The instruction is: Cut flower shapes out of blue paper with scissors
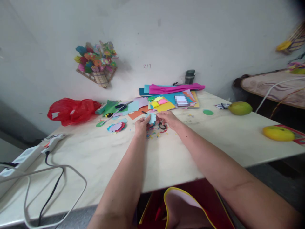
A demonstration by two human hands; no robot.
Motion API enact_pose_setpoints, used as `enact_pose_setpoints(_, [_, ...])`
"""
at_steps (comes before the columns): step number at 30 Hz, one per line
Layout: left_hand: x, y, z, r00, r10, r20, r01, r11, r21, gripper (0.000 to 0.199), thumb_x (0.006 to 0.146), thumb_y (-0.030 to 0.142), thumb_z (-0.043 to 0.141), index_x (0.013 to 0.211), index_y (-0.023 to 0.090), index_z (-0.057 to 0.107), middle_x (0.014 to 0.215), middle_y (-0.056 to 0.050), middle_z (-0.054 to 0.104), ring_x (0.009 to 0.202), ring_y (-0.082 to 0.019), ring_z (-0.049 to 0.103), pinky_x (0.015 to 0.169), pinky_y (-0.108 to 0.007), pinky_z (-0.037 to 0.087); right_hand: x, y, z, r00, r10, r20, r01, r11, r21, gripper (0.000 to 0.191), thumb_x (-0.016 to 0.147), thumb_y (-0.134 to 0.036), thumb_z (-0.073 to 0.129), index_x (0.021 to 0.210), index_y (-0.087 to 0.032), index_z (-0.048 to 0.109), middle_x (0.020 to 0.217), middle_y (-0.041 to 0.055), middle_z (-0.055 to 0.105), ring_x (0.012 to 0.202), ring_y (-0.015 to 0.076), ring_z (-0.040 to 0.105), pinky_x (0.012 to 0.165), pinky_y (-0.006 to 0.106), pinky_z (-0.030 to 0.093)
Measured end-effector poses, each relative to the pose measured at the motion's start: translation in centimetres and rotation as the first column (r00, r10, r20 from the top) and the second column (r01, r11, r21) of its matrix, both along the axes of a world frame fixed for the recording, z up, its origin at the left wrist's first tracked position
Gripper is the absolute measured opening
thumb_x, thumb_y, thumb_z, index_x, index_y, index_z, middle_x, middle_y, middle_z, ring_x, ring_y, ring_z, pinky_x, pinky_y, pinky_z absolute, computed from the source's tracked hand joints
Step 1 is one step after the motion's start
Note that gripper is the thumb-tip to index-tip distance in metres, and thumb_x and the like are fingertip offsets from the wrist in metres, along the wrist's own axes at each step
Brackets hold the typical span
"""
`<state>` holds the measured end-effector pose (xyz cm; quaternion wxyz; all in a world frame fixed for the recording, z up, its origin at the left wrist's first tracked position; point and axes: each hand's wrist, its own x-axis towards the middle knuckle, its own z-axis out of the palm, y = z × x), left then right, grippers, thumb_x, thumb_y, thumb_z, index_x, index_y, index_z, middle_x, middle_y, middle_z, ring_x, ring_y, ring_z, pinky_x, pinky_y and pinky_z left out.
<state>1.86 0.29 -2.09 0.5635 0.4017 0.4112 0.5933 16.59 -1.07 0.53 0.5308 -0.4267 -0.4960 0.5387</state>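
Note:
A light blue paper flower with a scalloped edge (152, 119) is held above the table by my left hand (142, 124), its thumb pressed on the paper. My right hand (168, 118) is at the flower's right edge with its fingers drawn together; whether they grip the paper is hard to make out. Just below my right hand lie the black handles of scissors (162, 126). Small coloured paper scraps (153, 134) are scattered under both hands. To the left lies a stack of scalloped paper flowers (116, 127), a lilac one on top.
Coloured sheets (135, 113), another pair of scissors (122, 107) and a red plastic bag (71, 111) lie towards the wall. A green paper disc (208, 112) and two mangoes, one greenish (240, 108), one yellow (278, 133), are right. Cables and a power strip (22, 159) occupy the left.

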Motion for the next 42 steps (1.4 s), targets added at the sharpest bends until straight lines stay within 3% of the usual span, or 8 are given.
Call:
enact_pose_setpoints(19, [0.06, 0.07, -0.02, 1.000, -0.007, -0.004, 0.007, 1.000, -0.013, 0.046, 0.045, 0.046, 0.089, 0.059, 0.015, 0.058, 0.053, 0.001, 0.058, 0.045, -0.008, 0.052, 0.046, -0.021, 0.045, 0.14, 0.20, -0.13, 1.000, 0.009, 0.005, -0.009, 0.999, -0.032, 0.018, 0.080, -0.003, 0.058, 0.070, -0.011, 0.070, 0.059, 0.0024, 0.068, 0.047, 0.0085, 0.058, 0.034, 0.016, 0.031])
enact_pose_setpoints(27, [-0.09, 0.11, -0.13, 0.999, -0.028, -0.024, 0.028, 1.000, -0.006, 0.049, 0.045, 0.049, 0.088, 0.063, 0.015, 0.059, 0.055, 0.001, 0.059, 0.046, -0.008, 0.053, 0.047, -0.020, 0.046, 0.32, 0.47, -0.44, 1.000, 0.023, 0.011, -0.023, 1.000, -0.014, 0.010, 0.079, -0.010, 0.064, 0.071, -0.011, 0.071, 0.062, 0.0045, 0.069, 0.049, 0.0092, 0.059, 0.035, 0.016, 0.032])
enact_pose_setpoints(42, [-0.02, 0.04, -0.01, 0.998, -0.024, -0.050, 0.023, 1.000, -0.020, 0.042, 0.054, 0.046, 0.086, 0.063, 0.015, 0.059, 0.055, 0.001, 0.059, 0.045, -0.009, 0.052, 0.048, -0.022, 0.044, 0.02, -0.01, 0.05, 0.999, -0.008, 0.031, 0.009, 1.000, -0.025, 0.011, 0.075, -0.009, 0.067, 0.065, -0.012, 0.067, 0.056, 0.0027, 0.065, 0.046, 0.0085, 0.056, 0.033, 0.015, 0.028])
